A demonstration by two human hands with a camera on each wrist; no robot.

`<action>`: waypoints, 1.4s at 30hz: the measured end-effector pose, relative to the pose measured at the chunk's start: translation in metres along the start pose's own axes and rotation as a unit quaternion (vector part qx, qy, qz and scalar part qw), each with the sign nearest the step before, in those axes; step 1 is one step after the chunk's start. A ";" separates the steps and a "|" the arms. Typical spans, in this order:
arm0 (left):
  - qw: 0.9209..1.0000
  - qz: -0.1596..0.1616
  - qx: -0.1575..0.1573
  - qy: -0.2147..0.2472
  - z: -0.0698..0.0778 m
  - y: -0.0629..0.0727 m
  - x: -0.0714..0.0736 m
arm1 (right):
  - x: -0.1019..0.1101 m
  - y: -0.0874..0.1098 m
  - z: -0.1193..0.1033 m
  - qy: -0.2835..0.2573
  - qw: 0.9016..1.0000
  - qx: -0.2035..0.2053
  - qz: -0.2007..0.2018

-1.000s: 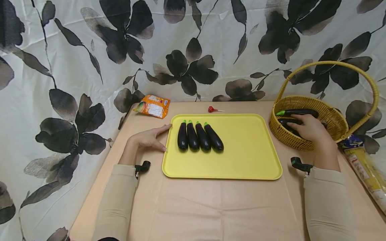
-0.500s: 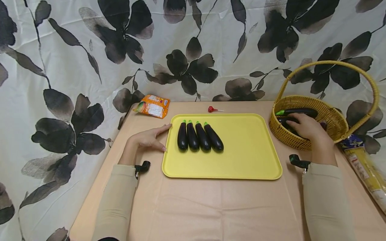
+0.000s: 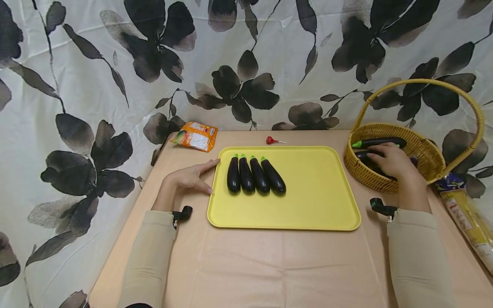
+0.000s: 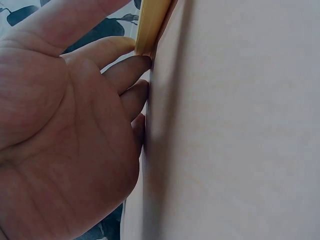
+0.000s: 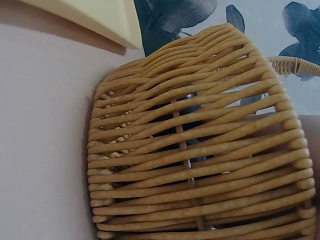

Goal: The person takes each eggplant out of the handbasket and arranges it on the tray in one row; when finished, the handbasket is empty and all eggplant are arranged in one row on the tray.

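Observation:
Several dark eggplants (image 3: 260, 175) with green stem ends lie side by side on the left half of a yellow tray (image 3: 319, 192). My left hand (image 3: 188, 176) touches the tray's left edge with extended thumb and fingers. In the left wrist view the palm faces the camera and the fingertips meet the tray rim (image 4: 152, 25). Inside a wicker basket (image 3: 371, 177) at the right, my right hand (image 3: 396, 160) grips an eggplant (image 3: 362, 154), its fingertips partly hidden. Behind it lies another eggplant (image 3: 381, 142). The right wrist view mostly shows the woven basket wall (image 5: 200, 150).
An orange packet (image 3: 198, 136) lies at the back left. A small red-handled pointed object (image 3: 272, 140) is behind the tray. The basket's tall handle (image 3: 475, 115) arches over its opening. A long yellow package (image 3: 467, 218) lies along the right table edge.
My right hand has shifted slightly within the basket and stays over the same eggplant. The left hand, the tray and the eggplants on it have not moved.

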State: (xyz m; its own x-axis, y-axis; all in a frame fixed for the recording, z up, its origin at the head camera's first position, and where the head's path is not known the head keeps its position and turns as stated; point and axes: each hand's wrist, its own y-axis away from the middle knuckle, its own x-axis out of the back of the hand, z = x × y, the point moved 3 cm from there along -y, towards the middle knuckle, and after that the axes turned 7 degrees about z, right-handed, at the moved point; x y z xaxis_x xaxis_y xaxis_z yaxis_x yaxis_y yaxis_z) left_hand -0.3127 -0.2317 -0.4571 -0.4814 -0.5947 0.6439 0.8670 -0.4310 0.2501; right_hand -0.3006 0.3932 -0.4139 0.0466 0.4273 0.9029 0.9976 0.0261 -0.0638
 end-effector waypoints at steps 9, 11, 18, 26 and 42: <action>1.000 0.001 0.000 -0.006 0.002 0.000 0.001 | 0.004 0.002 -0.003 -0.050 0.995 -0.006 0.089; 1.000 0.000 -0.003 -0.004 0.003 0.000 0.002 | 0.005 0.001 -0.003 -0.063 0.993 -0.011 0.101; 1.000 0.003 -0.011 -0.010 0.003 0.000 0.001 | 0.008 0.003 -0.002 -0.161 0.974 -0.025 0.155; 1.000 0.000 -0.014 -0.007 0.004 0.000 0.001 | 0.009 0.004 -0.003 -0.229 0.957 -0.045 0.171; 1.000 -0.004 -0.019 -0.011 0.003 -0.002 0.002 | 0.021 0.006 -0.027 -0.234 0.961 -0.006 0.147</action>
State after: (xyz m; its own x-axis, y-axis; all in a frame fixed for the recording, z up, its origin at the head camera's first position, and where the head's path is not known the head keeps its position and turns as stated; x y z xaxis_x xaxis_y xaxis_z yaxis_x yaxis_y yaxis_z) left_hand -0.3149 -0.2298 -0.4544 -0.4849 -0.5763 0.6578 0.8573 -0.4619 0.2273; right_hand -0.2922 0.3774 -0.3842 0.3022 0.7739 0.5566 0.9452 -0.1675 -0.2802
